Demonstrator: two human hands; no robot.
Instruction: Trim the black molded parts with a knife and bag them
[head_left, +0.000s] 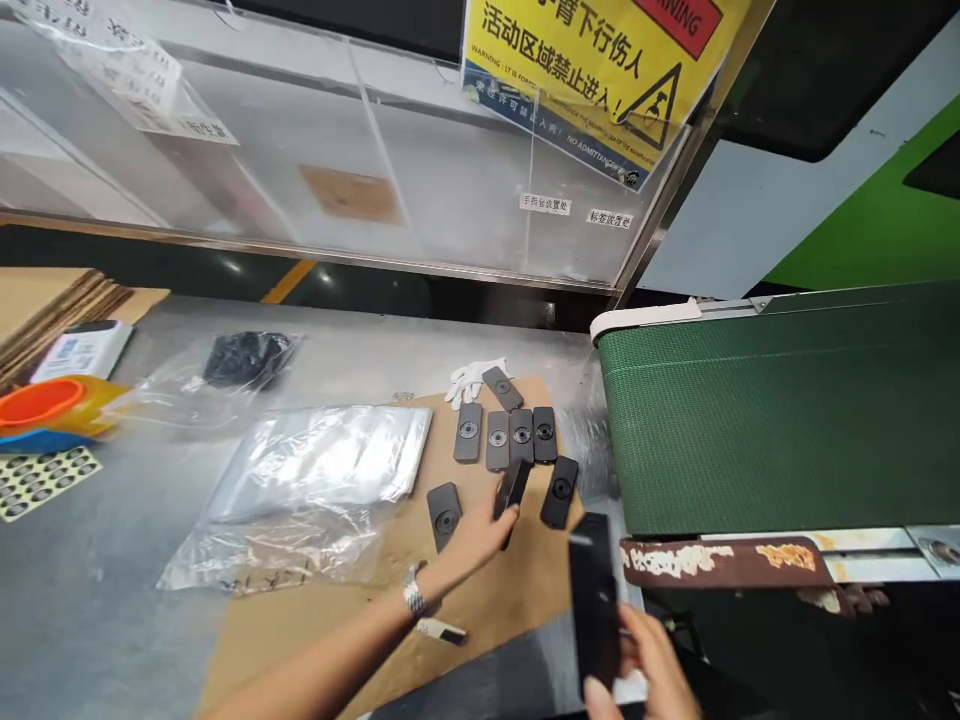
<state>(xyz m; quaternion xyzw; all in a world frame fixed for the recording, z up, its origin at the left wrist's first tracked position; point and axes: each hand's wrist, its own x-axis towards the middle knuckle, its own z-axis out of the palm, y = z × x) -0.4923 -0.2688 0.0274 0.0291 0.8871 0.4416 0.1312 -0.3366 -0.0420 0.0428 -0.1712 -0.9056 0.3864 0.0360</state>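
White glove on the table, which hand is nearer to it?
Left. Your left hand is below the white glove in the picture; your right hand is farther, at lower right.

A metal desk (135, 560) lies toward eight o'clock, a green conveyor belt (780, 420) at three, a clear panel (465, 215) at twelve, a yellow sign (585, 85) at one.

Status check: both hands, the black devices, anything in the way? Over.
Left hand: grip on black device, tilted. Right hand: holding dark slab. Other devices close around left hand; clear plastic bags overlap cardboard.
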